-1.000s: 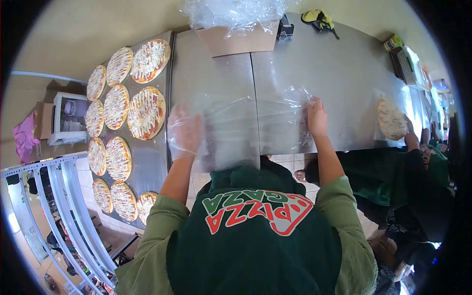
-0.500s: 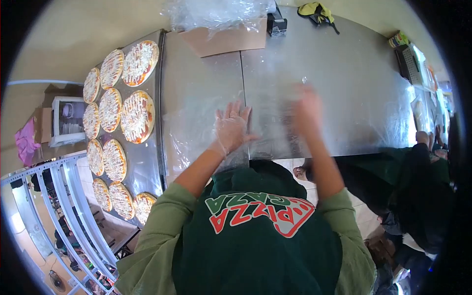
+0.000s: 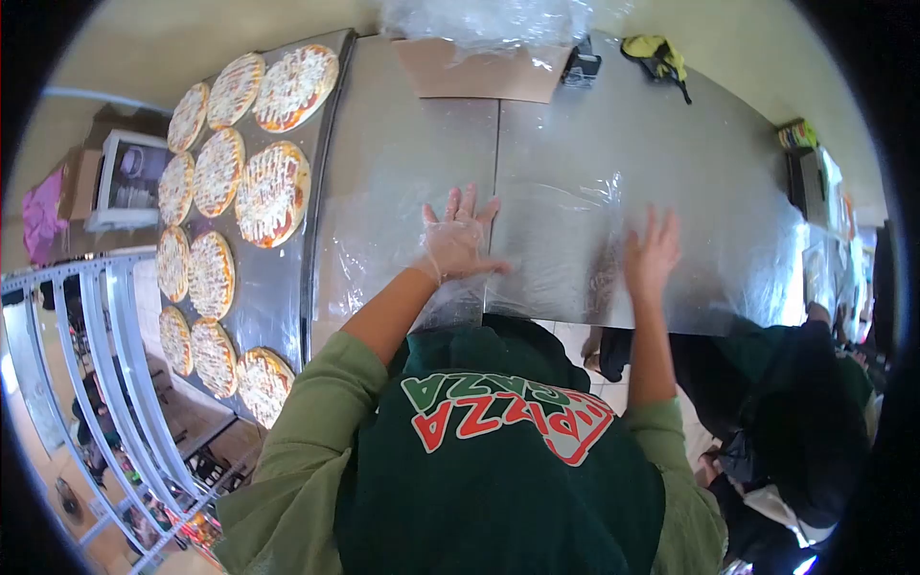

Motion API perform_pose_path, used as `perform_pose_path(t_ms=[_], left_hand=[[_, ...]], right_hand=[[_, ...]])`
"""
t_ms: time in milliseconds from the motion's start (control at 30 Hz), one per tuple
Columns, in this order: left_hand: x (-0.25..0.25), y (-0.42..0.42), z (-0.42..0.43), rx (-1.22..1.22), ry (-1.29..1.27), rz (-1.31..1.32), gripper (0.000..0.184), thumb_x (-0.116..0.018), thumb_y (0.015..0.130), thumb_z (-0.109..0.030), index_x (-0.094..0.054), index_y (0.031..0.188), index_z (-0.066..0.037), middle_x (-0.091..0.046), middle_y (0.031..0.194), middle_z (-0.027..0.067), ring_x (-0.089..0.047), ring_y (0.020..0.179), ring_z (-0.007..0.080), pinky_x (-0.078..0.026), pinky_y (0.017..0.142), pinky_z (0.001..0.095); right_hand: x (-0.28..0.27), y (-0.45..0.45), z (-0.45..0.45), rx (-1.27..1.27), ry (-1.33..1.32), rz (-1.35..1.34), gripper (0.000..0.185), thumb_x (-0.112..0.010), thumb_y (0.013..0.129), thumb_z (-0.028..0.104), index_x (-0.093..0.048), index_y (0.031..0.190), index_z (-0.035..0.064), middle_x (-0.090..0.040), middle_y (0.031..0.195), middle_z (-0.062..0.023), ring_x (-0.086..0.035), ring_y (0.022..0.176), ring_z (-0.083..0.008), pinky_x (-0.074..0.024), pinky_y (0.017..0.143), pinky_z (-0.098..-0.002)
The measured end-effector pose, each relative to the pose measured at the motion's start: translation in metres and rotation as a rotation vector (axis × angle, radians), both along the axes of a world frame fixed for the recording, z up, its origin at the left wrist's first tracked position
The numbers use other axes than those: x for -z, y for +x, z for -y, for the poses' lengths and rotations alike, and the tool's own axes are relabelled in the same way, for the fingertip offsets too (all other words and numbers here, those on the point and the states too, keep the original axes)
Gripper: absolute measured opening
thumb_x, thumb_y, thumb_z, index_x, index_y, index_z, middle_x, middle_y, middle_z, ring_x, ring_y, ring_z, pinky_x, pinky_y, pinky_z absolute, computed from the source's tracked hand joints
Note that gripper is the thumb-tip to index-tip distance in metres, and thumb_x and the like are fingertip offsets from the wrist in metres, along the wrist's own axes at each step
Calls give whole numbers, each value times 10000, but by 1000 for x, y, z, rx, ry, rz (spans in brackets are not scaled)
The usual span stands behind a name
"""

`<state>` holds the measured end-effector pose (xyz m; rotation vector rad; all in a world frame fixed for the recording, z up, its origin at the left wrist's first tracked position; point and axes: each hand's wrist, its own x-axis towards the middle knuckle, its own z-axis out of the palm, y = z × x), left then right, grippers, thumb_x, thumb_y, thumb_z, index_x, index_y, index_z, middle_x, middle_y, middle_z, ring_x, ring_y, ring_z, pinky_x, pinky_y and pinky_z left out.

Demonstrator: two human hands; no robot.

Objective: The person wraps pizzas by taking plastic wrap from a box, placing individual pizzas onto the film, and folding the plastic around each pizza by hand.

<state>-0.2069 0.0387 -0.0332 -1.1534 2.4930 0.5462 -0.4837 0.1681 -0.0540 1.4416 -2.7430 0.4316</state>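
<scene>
A clear plastic sheet point(image 3: 556, 235) lies spread on the metal table point(image 3: 690, 144) in front of me; its exact outline is hard to make out. My left hand point(image 3: 458, 244), in a thin see-through plastic glove, rests on the table by the sheet's left part with its fingers spread. Over to the right, at the sheet's far side, my right hand point(image 3: 654, 254) is open, fingers apart and slightly blurred. I see nothing held in either hand.
Several topped pizzas point(image 3: 273, 194) stand on a metal surface at left. At the back, a cardboard box point(image 3: 479, 72) holds crumpled clear plastic point(image 3: 489, 19). Beside it sit a small black box point(image 3: 582, 67) and a yellow-black item point(image 3: 656, 59). Another person point(image 3: 805, 402) is at right.
My right hand has moved to the right and slightly down, away from my left, and is less blurred. My left hand stays spread on the table. The camera view has shifted a little.
</scene>
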Motion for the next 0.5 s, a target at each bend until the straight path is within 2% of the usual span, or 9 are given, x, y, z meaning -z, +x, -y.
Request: perform_pose_path(t_ms=[67,133,167,233,267,367,467,500], left_hand=[[31,16,-5,-79,-84,-141,988,-565,686,-668,-161,1430,-160,-109,1463,226,-119,1350,397,-165,1019,609],[33,40,-18,-69,-150,-197,867,-518,755,-619,-222,1411,-135,-171,1446,226,-179,1332,396,-193,1025,578],[34,52,-23,-64,-181,-226,808,-495,790,-594,-253,1401,-123,-203,1437,226,-210,1324,396,-207,1028,562],[23,74,-23,-203,-311,-156,756,-523,799,-550,-310,1364,-95,-248,1418,224,-257,1309,379,-222,1027,547],[18,87,-23,-272,-375,-117,730,-536,804,-528,-339,1346,-81,-270,1409,222,-281,1302,370,-229,1027,540],[13,126,-5,-588,-383,-10,633,-548,815,-472,-404,1305,-97,-293,1396,216,-335,1272,352,-257,1006,557],[-2,184,8,-720,-542,-394,626,-535,822,-471,-418,1282,-64,-336,1370,204,-391,1220,358,-299,979,544],[1,206,12,-943,-527,-559,622,-514,833,-480,-421,1277,-53,-349,1362,198,-404,1206,356,-310,973,534]], right_hand=[[1,53,18,-415,-48,243,527,-561,824,237,-392,1316,158,-304,1394,-163,-309,1272,-350,-232,1001,-585],[-16,106,15,-644,-34,349,523,-570,818,256,-414,1310,172,-316,1389,-159,-306,1276,-341,-228,1002,-585],[-10,110,12,-615,19,266,522,-565,822,276,-414,1313,182,-311,1394,-155,-302,1280,-338,-220,1004,-584],[13,112,5,-559,124,96,521,-553,831,315,-414,1319,202,-302,1404,-149,-294,1288,-333,-206,1010,-583],[17,104,2,-608,151,51,552,-536,831,353,-384,1342,210,-239,1436,-152,-239,1311,-343,-167,1034,-562],[13,106,3,-595,167,84,547,-529,836,380,-394,1341,218,-220,1448,-148,-231,1319,-339,-147,1031,-574],[3,107,6,-591,155,148,582,-570,801,391,-405,1330,210,-224,1441,-159,-199,1328,-354,-120,1039,-569],[-3,111,7,-586,149,164,592,-583,792,390,-407,1327,208,-226,1439,-161,-194,1329,-358,-115,1040,-571]])
